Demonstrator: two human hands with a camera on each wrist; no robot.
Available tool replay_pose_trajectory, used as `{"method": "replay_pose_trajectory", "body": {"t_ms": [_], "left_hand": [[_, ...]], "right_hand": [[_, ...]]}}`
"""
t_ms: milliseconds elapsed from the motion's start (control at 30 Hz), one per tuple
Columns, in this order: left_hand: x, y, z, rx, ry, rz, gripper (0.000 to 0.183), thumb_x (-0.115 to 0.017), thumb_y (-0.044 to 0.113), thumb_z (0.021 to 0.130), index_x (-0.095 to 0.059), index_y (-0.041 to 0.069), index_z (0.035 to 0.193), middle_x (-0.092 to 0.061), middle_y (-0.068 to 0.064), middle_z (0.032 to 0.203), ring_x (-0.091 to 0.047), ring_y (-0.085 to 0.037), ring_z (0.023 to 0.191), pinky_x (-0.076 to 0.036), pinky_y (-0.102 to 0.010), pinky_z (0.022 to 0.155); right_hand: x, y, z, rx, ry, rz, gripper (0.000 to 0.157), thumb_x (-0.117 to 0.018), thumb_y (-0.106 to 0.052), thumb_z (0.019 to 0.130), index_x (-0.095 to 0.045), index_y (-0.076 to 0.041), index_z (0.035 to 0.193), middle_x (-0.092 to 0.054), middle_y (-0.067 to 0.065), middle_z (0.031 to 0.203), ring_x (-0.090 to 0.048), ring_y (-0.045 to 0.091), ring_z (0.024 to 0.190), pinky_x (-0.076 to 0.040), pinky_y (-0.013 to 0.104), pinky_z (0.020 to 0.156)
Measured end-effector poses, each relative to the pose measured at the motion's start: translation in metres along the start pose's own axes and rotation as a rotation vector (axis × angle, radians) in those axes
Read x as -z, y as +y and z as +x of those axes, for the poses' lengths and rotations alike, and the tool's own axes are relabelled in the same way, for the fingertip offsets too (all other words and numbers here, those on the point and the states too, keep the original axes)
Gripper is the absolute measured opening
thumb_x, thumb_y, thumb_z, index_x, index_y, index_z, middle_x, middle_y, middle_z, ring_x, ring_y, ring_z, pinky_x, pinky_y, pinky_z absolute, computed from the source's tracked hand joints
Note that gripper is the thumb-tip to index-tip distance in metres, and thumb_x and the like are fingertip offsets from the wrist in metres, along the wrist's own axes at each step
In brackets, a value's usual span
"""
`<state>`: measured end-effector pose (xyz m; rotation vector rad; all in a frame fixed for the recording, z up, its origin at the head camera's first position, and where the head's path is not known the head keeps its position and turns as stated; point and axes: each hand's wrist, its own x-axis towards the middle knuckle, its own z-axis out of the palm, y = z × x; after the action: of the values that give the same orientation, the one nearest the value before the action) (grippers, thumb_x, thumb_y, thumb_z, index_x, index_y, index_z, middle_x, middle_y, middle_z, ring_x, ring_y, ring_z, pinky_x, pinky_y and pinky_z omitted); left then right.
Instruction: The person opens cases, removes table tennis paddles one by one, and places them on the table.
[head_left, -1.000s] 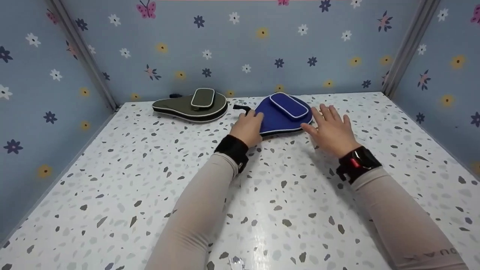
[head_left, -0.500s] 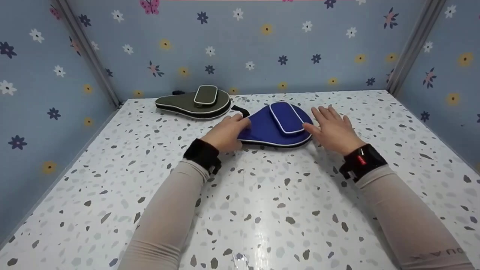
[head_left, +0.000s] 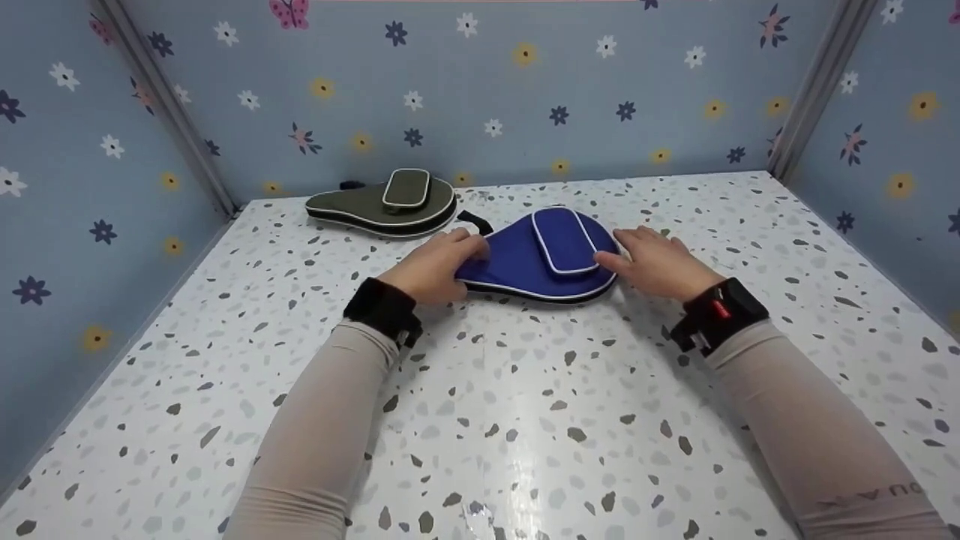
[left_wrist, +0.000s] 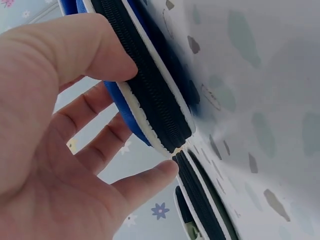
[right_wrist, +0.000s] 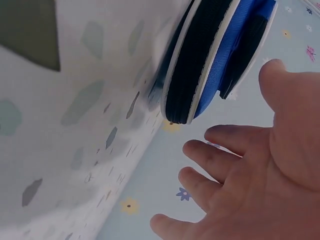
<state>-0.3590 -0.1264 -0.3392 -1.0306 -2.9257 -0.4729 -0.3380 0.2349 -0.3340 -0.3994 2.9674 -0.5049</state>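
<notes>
Well, the left hand point(head_left: 427, 268) pinches a zippered, paddle-shaped blue case point(head_left: 514, 262)

The left hand point(head_left: 435, 266) covers the narrow end of the blue case point(head_left: 517, 262); the black strap point(head_left: 476, 221) is partly concealed at the case's far side. The green case point(head_left: 352, 206) hides part of a dark tab point(head_left: 350, 185) behind it. The left sleeve point(head_left: 307, 427) and right sleeve point(head_left: 810, 420) are cut off at the near edge. Lettering point(head_left: 874, 495) on the latter is partly out of sight. A red mark point(head_left: 721, 309) on the right wristband point(head_left: 741, 296) is too small to read. The left wrist view crops the left hand and both cases. The right wrist view crops the right hand point(right_wrist: 250, 170) and the blue case; a dark patch point(right_wrist: 30, 32) on its left is blurred, identity undetermined.
</notes>
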Motion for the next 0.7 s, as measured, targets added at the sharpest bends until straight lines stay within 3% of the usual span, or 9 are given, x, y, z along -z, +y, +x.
{"method": "replay_pose_trajectory", "body": {"t_ms": [267, 533, 700], "left_hand": [[0.0012, -0.0052, -0.0019, -0.029, -0.004, -0.044, 0.061, -0.071, -0.010, 0.080, -0.067, 0.013, 0.137, -0.060, -0.009, 0.138, -0.052, -0.033, 0.132, -0.043, -0.049, 0.117], [0.0033, -0.0080, -0.0045, -0.065, -0.027, -0.057, 0.063, -0.069, -0.012, 0.081, -0.066, 0.014, 0.138, -0.060, -0.009, 0.137, -0.054, -0.032, 0.131, -0.044, -0.049, 0.115], [0.0037, -0.0093, -0.0058, -0.072, -0.026, -0.047, 0.064, -0.070, -0.013, 0.081, -0.067, 0.014, 0.139, -0.060, -0.009, 0.137, -0.055, -0.032, 0.129, -0.044, -0.049, 0.115]], "right_hand": [[0.0014, -0.0013, 0.0016, 0.031, -0.043, 0.131, 0.083, -0.041, -0.057, 0.117, -0.029, 0.007, 0.170, -0.033, 0.033, 0.172, -0.029, 0.050, 0.161, -0.021, 0.063, 0.130], [0.0063, 0.0020, -0.0018, 0.057, -0.016, 0.093, 0.078, -0.044, -0.051, 0.118, -0.039, 0.014, 0.162, -0.053, 0.038, 0.154, -0.050, 0.052, 0.145, -0.037, 0.065, 0.121], [0.0033, 0.0012, -0.0005, 0.062, -0.012, 0.081, 0.073, -0.048, -0.046, 0.118, -0.046, 0.015, 0.158, -0.056, 0.039, 0.147, -0.055, 0.053, 0.138, -0.041, 0.066, 0.117]]}}
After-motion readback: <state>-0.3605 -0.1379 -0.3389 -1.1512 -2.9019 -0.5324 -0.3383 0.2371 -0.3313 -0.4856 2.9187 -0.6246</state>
